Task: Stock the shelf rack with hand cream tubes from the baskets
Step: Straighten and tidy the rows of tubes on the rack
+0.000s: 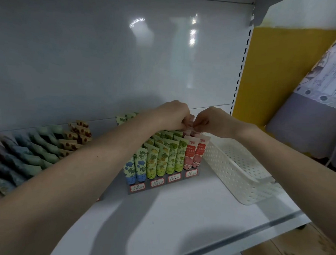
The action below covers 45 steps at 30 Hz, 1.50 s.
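Both bare forearms reach in from the near edge and meet over the display rack [180, 179]. The left hand [173, 116] has its fingers curled down, their tips pinching the crimped top of a pink tube [191, 122]. The right hand [214, 123] pinches the same spot from the other side with thumb and forefinger, its remaining fingers folded in (whether both hold one tube or two neighbouring ones cannot be told).

Directly under the fingertips runs the rack's rightmost column, where the pink tubes [193, 153] stand upright with caps down. Left of them, below the left hand's fingers, stand the green tubes [174, 154], then the yellow tubes [157, 159] and the blue tubes [135, 165], each column with a price label [157, 183] at its foot.

Just right of the right hand's fingers, touching the rack's side, sits a white perforated basket [238, 168] on the white shelf [179, 223]. Well left of the left hand's fingers, more tubes [39, 147] lean in blurred rows.
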Each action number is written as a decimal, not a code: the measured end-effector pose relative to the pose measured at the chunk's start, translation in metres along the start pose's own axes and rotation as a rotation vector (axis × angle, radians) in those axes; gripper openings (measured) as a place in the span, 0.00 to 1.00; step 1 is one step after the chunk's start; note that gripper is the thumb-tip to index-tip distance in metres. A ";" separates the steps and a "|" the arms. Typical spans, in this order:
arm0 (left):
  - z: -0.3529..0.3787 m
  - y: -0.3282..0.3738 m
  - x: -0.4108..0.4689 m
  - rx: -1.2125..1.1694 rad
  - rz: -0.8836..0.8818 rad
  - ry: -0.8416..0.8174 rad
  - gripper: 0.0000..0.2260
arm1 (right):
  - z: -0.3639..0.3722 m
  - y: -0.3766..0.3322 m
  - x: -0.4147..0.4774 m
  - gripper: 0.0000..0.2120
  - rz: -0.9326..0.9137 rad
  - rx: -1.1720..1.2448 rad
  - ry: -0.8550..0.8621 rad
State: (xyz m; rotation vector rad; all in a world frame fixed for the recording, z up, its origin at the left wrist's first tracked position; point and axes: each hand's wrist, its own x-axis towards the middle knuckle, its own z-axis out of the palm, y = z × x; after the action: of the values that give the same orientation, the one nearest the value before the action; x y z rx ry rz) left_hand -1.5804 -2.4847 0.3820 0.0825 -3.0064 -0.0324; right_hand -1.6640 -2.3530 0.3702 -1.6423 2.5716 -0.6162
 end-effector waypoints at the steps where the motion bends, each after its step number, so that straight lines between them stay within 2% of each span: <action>1: 0.000 0.000 0.000 -0.003 -0.002 0.005 0.06 | 0.000 0.000 0.000 0.08 -0.002 0.000 0.002; 7: -0.006 -0.002 -0.003 -0.039 -0.003 0.019 0.07 | 0.000 0.002 0.000 0.07 -0.014 0.020 0.002; 13: -0.029 -0.020 -0.009 -0.129 -0.079 0.219 0.08 | -0.019 0.011 0.008 0.05 0.036 0.101 0.121; 24: -0.008 -0.013 0.003 -0.074 -0.034 0.036 0.08 | -0.003 0.003 0.023 0.09 0.031 -0.032 0.010; 31: -0.007 -0.016 0.003 -0.078 -0.031 0.042 0.08 | -0.004 0.000 0.022 0.08 0.023 -0.045 -0.018; 37: -0.019 -0.027 0.001 -0.142 -0.122 0.211 0.08 | -0.005 -0.002 0.024 0.08 0.017 -0.069 -0.036; 45: -0.015 -0.028 0.007 -0.104 -0.099 0.142 0.08 | -0.010 0.006 0.028 0.08 0.023 -0.023 -0.006</action>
State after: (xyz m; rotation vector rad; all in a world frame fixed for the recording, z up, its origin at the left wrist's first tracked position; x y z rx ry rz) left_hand -1.5844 -2.5134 0.3967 0.2141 -2.8508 -0.1846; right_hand -1.6839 -2.3724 0.3825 -1.6166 2.5994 -0.5819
